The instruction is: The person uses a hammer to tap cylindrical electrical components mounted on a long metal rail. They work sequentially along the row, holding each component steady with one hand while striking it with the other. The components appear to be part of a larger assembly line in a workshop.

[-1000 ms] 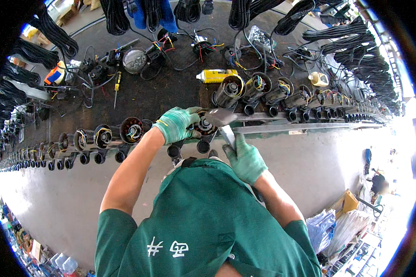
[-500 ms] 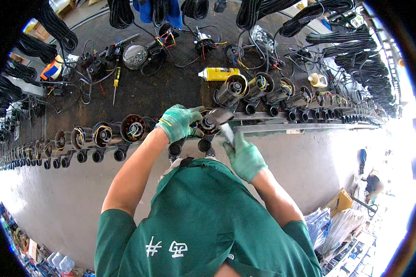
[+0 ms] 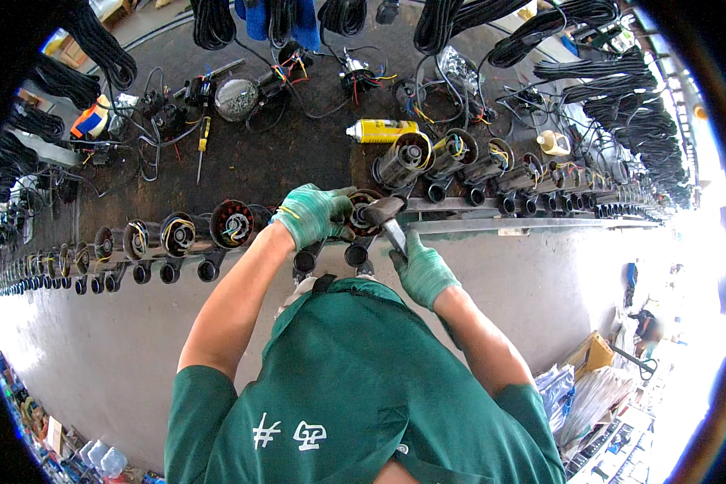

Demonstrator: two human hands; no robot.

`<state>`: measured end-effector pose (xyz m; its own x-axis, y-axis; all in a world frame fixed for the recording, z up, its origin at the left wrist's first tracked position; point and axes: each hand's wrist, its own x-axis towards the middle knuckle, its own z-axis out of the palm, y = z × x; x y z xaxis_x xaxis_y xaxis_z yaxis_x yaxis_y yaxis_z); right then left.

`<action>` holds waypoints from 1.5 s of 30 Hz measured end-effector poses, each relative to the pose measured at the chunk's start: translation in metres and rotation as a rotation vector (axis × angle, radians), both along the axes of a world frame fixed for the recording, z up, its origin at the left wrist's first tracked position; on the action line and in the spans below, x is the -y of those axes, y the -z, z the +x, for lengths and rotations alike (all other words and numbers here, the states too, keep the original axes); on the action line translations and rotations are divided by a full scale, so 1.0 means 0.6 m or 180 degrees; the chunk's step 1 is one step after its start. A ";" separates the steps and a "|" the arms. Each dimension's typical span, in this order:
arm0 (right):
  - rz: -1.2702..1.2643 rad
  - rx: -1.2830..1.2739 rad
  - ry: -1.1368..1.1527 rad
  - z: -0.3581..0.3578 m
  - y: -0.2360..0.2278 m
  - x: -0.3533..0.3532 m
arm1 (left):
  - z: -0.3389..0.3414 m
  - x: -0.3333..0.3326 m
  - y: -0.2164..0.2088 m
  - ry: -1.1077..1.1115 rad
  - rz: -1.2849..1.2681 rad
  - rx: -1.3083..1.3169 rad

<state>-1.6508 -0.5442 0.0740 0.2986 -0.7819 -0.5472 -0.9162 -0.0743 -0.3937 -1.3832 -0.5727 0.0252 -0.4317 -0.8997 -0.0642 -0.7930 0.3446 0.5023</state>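
Observation:
Both my hands wear green gloves. My right hand (image 3: 426, 276) is closed round the handle of a hammer (image 3: 385, 211). Its dark head is at the right rim of a cylindrical motor housing (image 3: 360, 226) with copper-coloured windings inside; I cannot tell whether the two touch. From the left, my left hand (image 3: 311, 214) grips that housing, its fingers along the upper side and thumb lower down. Part of the housing is hidden behind the glove and the hammer head. Beside my left hand stands another open housing (image 3: 234, 224) with red windings and coloured wires.
A long row of similar housings (image 3: 403, 160) runs along the dark bench (image 3: 258, 161) edge both ways. On the bench lie a yellow spray can (image 3: 381, 130), a screwdriver (image 3: 204, 137) and wired motor parts (image 3: 358, 77). Black cable bundles (image 3: 211, 22) hang along the far side.
The hammer head, blurred before, is sharp now and slightly lower. My right hand has shifted a little left. My left hand keeps its place on the housing.

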 end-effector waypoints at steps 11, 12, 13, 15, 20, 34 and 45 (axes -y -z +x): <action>-0.0582 0.0646 0.0141 0.005 -0.053 -0.022 | 0.003 -0.007 0.006 -0.0052 0.0024 -0.0048; -0.0298 0.0195 0.0061 0.006 -0.029 -0.013 | 0.003 -0.005 -0.001 -0.0066 0.0151 0.0011; 0.0005 0.0063 -0.0030 -0.001 0.020 -0.006 | 0.001 -0.006 0.003 -0.0044 0.0024 -0.0080; 0.0020 0.0011 0.0023 0.005 0.011 0.003 | 0.003 -0.004 0.011 -0.0056 -0.0254 -0.0252; -0.0327 0.0236 -0.0025 0.010 -0.019 -0.009 | 0.011 -0.006 0.012 -0.0079 -0.0073 -0.0085; -0.0313 0.0189 0.0119 0.005 0.039 -0.005 | 0.005 -0.001 0.030 0.0012 -0.0470 -0.0194; -0.0666 0.0712 0.0436 -0.220 0.083 0.047 | -0.084 -0.011 -0.033 -0.0531 -0.0408 0.0107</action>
<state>-1.7830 -0.5726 0.0240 0.2775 -0.9116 -0.3034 -0.8158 -0.0568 -0.5755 -1.4336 -0.5661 0.0447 -0.2756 -0.9603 0.0436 -0.8601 0.2665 0.4350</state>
